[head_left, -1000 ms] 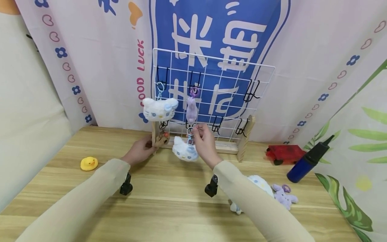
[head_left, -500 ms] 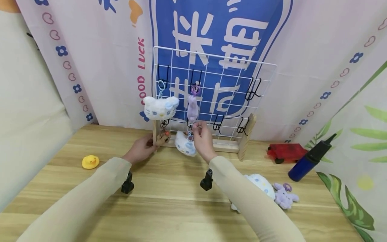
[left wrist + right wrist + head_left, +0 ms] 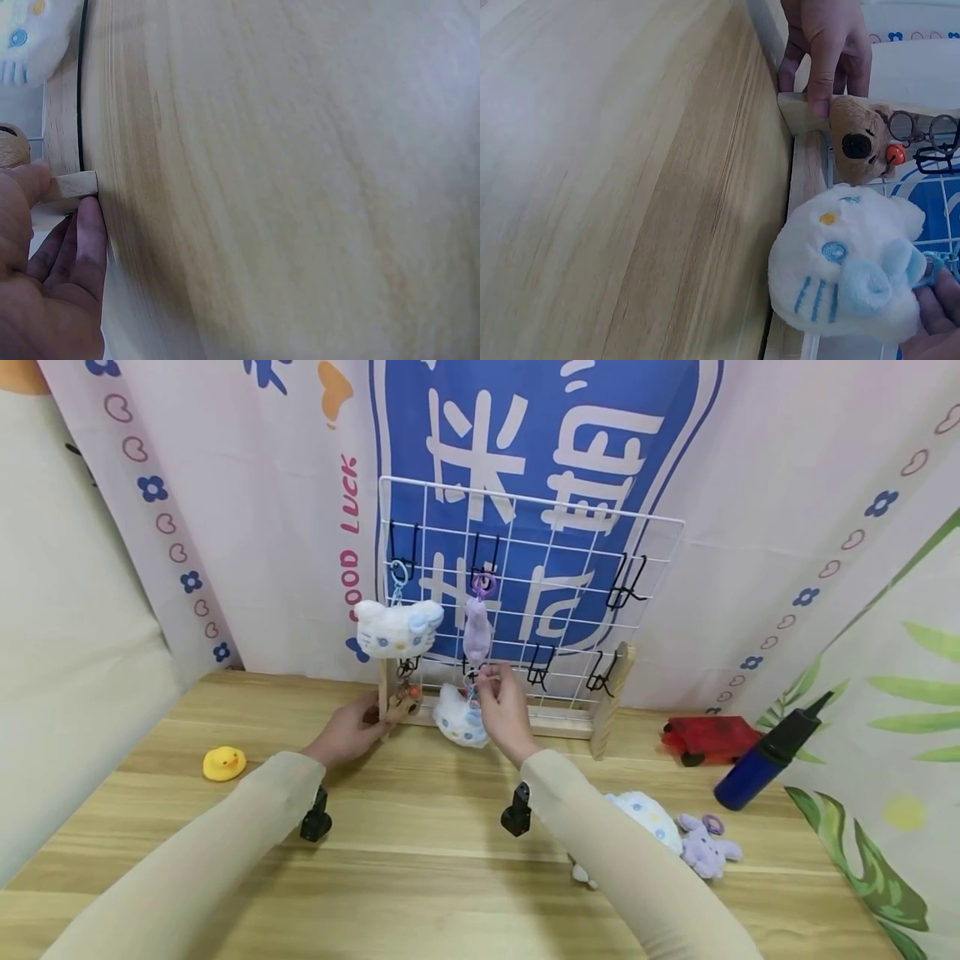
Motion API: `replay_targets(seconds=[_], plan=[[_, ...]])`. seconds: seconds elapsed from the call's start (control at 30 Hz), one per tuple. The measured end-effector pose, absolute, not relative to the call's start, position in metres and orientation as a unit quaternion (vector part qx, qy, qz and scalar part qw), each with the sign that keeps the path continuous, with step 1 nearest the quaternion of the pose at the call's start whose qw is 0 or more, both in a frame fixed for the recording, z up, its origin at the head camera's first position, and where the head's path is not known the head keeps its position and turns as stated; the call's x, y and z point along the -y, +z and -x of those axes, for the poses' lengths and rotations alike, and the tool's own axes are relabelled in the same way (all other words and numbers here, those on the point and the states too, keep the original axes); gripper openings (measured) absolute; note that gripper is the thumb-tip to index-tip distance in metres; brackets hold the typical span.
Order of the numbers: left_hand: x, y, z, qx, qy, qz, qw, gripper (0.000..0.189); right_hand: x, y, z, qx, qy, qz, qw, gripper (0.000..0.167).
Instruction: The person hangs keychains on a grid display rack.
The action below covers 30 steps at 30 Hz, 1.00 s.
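My right hand pinches the light-blue ring and chain of a white plush cat-head keychain at a lower hook of the white wire grid rack. In the right wrist view the cat head hangs in front of the rack's wooden base bar. My left hand grips the rack's left wooden foot, thumb on one side and fingers on the other. Beside that thumb hangs a brown plush bear keychain with an orange bell. Whether the pinched ring is on the hook I cannot tell.
Above hang another white cat-head keychain and a purple plush keychain. Bare black hooks are on the right. A yellow duck sits left; a white plush, purple plush, red toy car and blue pump lie right.
Over the last second my right hand has brought the cat-head keychain slightly up and closer to the rack, and the head has turned a little. My left hand has stayed at the foot.
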<state>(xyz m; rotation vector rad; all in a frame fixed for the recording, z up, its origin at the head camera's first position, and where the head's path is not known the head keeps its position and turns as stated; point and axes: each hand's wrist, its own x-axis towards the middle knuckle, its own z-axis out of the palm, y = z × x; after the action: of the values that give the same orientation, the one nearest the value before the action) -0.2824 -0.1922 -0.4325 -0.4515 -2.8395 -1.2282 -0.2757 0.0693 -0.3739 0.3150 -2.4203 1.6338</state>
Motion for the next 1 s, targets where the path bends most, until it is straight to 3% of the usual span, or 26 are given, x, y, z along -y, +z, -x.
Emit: replay_targets(seconds=[0.67, 1.0], plan=[[0.193, -0.439, 0.283, 0.910, -0.389, 0.142, 0.008, 0.049, -0.085, -0.374, 0.242, 0.858, 0.469, -0.185, 0.101, 0.039], [0.193, -0.434, 0.282, 0.908, -0.393, 0.147, 0.009, 0.050, -0.119, -0.358, 0.213, 0.875, 0.416, -0.246, 0.026, 0.031]])
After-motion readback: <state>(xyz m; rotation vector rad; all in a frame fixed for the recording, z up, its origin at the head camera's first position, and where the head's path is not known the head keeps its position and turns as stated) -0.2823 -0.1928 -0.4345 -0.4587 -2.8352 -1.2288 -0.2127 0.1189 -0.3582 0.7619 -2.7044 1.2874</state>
